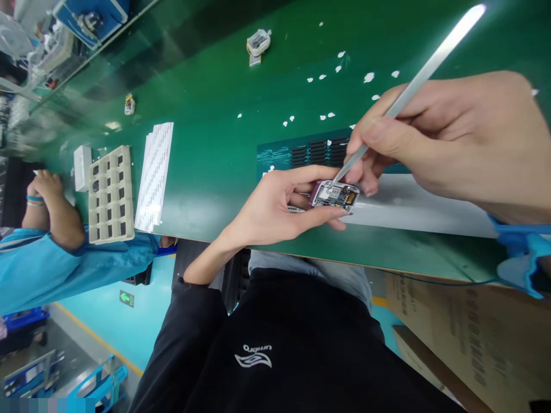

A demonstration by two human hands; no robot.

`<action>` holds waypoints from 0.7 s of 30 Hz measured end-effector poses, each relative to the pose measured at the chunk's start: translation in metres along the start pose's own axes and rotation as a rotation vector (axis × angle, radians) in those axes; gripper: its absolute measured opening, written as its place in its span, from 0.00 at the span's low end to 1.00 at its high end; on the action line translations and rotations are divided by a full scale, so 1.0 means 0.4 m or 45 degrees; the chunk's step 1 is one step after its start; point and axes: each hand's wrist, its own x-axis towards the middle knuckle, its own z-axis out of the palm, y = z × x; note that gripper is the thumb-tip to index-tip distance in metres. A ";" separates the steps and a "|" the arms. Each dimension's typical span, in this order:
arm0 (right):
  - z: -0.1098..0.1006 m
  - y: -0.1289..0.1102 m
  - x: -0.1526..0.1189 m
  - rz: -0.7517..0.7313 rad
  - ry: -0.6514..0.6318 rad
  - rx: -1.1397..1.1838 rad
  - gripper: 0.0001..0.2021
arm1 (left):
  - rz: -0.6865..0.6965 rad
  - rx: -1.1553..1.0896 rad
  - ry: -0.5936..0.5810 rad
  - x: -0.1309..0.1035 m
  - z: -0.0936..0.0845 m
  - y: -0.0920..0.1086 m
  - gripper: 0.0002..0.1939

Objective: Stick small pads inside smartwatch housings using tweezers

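Note:
My left hand (279, 206) grips a small electronic device (336, 196) by its edges, just above the table's near side. Its casing is open, with a circuit board and metal parts facing up and a purple rim on the left. Between the thumb and fingers of my right hand (434, 132) is a pair of metal tweezers (424, 71), slanting down to the left. The tips touch or nearly touch the inside of the device; whether they pinch anything is too small to tell. Beneath my hands lies a sheet with black strips (318, 152).
White paper dots (369, 77) are scattered over the green table (206, 126). Two similar small devices (259, 43) lie farther off. Printed white strips (155, 172) and a compartment tray (127, 195) are at left, near a co-worker's hands (45, 186). Cardboard boxes (469, 327) stand below right.

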 end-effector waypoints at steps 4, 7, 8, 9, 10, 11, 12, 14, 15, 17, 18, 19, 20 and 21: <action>0.000 0.004 -0.002 -0.007 -0.013 -0.009 0.26 | -0.045 -0.032 0.020 -0.002 0.007 0.004 0.19; -0.002 0.002 -0.002 0.000 -0.021 -0.014 0.26 | -0.061 -0.055 0.020 -0.004 0.008 0.008 0.24; -0.002 0.001 -0.002 0.000 -0.023 -0.010 0.25 | -0.066 -0.053 0.016 -0.006 0.008 0.009 0.24; -0.002 -0.001 -0.002 -0.001 -0.025 -0.005 0.25 | -0.071 -0.045 0.008 -0.007 0.008 0.011 0.24; -0.001 -0.002 -0.002 0.001 -0.032 0.002 0.24 | -0.074 -0.031 -0.001 -0.009 0.008 0.012 0.24; 0.000 -0.004 -0.002 0.004 -0.039 0.013 0.25 | -0.077 -0.011 -0.009 -0.011 0.007 0.012 0.23; 0.001 -0.006 -0.001 0.009 -0.045 0.026 0.26 | -0.079 0.014 -0.012 -0.013 0.007 0.013 0.21; 0.004 -0.011 -0.001 0.026 -0.049 0.047 0.28 | -0.072 0.065 -0.003 -0.017 0.008 0.013 0.17; 0.006 -0.014 -0.001 0.032 -0.045 0.048 0.28 | -0.061 0.088 0.003 -0.018 0.009 0.012 0.15; 0.007 -0.019 -0.001 0.034 -0.034 0.033 0.29 | -0.042 0.117 0.012 -0.019 0.012 0.012 0.14; 0.007 -0.021 -0.001 0.030 -0.026 0.021 0.30 | -0.040 0.119 0.012 -0.018 0.014 0.013 0.14; 0.006 -0.020 -0.001 0.025 -0.017 0.009 0.30 | -0.044 0.114 0.012 -0.017 0.016 0.013 0.14; 0.005 -0.019 -0.001 0.021 -0.005 -0.003 0.30 | -0.054 0.105 0.012 -0.016 0.017 0.014 0.14; 0.004 -0.015 0.000 0.020 0.003 -0.010 0.29 | -0.067 0.095 0.014 -0.015 0.018 0.015 0.14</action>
